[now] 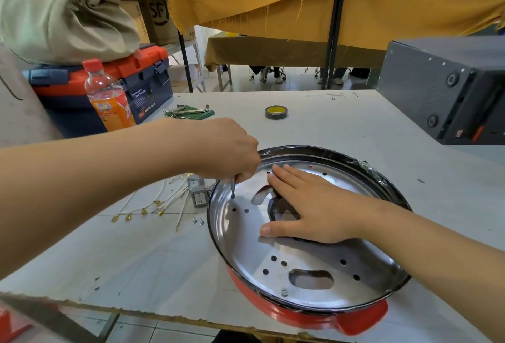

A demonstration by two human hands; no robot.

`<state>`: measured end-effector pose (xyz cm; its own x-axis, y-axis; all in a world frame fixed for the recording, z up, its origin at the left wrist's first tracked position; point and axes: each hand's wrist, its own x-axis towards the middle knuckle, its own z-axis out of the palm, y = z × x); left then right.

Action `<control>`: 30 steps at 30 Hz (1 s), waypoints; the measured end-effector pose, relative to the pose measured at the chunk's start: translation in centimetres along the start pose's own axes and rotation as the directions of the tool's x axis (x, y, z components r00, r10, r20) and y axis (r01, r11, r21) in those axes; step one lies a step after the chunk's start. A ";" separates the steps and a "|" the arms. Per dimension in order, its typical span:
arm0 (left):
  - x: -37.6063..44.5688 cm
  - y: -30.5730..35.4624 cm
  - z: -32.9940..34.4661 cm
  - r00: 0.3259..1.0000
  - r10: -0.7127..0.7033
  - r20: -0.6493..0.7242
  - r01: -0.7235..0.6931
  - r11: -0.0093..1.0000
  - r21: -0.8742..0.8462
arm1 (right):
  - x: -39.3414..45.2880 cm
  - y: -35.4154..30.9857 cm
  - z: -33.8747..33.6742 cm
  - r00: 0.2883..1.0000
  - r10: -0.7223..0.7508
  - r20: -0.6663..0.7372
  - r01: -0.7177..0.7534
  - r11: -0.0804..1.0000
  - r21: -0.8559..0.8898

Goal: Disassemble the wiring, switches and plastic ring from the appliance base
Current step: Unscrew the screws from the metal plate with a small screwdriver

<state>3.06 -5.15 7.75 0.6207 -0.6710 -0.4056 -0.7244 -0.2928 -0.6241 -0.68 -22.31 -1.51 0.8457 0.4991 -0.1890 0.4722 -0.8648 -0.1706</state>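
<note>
The red appliance base (360, 318) lies on the table with its shiny metal plate (240, 247) facing up. My left hand (232, 148) grips a small screwdriver (233, 186) whose tip stands on the plate near its left rim. My right hand (314, 206) lies flat on the plate's middle, fingers straight, covering most of a black plastic ring (273, 210). Left of the base lie white wires with gold terminals (153, 207), two grey rocker switches (198, 191) and two loose screws (198, 221). A nut (284, 292) sits on the plate's near edge.
A roll of black tape (276, 112) and a set of hex keys (190, 111) lie at the back of the table. An orange drink bottle (109, 96) and a toolbox (123, 77) stand at the left. A dark grey box (442, 88) sits at the right.
</note>
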 end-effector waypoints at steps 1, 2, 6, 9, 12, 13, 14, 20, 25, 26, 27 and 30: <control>0.0 -0.1 0.0 1.000 -0.008 0.011 0.008 1.000 -0.025 | 0.0 0.0 0.0 1.000 0.001 0.001 -0.001 1.000 0.003; 0.1 -0.1 0.0 1.000 -0.016 0.018 0.017 0.999 -0.046 | -0.1 0.0 0.0 1.000 0.002 0.001 -0.002 1.000 0.005; 0.4 -0.2 -0.1 0.998 -0.045 0.051 0.049 0.995 -0.092 | -0.1 0.0 -0.1 1.000 0.002 -0.002 -0.002 1.000 0.001; 0.5 -0.1 -0.4 0.996 -0.052 0.078 0.060 0.993 -0.102 | -0.1 -0.1 -0.1 1.000 0.001 -0.001 -0.001 1.000 0.003; 0.6 -0.3 -0.3 0.993 -0.057 0.100 0.070 0.989 -0.130 | -0.1 -0.1 -0.1 1.000 0.002 -0.002 -0.002 1.000 0.004; 0.6 -0.4 -0.2 0.993 -0.062 0.097 0.075 0.988 -0.136 | -0.1 -0.1 -0.1 1.000 0.003 -0.002 -0.003 1.000 0.006; 0.7 -0.4 0.0 0.994 -0.068 0.091 0.080 0.987 -0.140 | -0.1 -0.1 -0.1 1.000 0.003 -0.002 -0.003 1.000 0.008; 0.3 -0.1 1.5 0.998 -0.055 -0.020 0.054 0.995 -0.079 | -0.1 -0.1 -0.1 1.000 -0.003 -0.007 0.004 1.000 0.015; 0.5 -0.6 1.7 0.997 -0.018 -0.068 0.011 0.995 -0.096 | 0.0 -0.1 -0.1 1.000 -0.005 -0.016 0.005 1.000 0.008; 0.6 -0.6 1.7 0.998 -0.014 -0.062 0.008 0.995 -0.101 | 0.0 -0.1 -0.1 1.000 -0.004 -0.015 0.004 1.000 0.007; 0.8 -0.7 1.7 0.999 -0.010 -0.053 0.004 0.994 -0.106 | 0.0 -0.1 -0.1 1.000 -0.004 -0.014 0.004 1.000 0.005; 1.2 -0.7 1.3 1.000 -0.002 -0.019 0.000 0.993 -0.115 | 0.0 -0.1 -0.1 1.000 -0.006 -0.012 0.006 1.000 0.001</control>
<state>4.67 -4.88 6.87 0.6165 -0.6832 -0.3913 -0.7539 -0.3690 -0.5435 -0.70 -22.24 -1.43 0.8458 0.5034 -0.1767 0.4770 -0.8619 -0.1723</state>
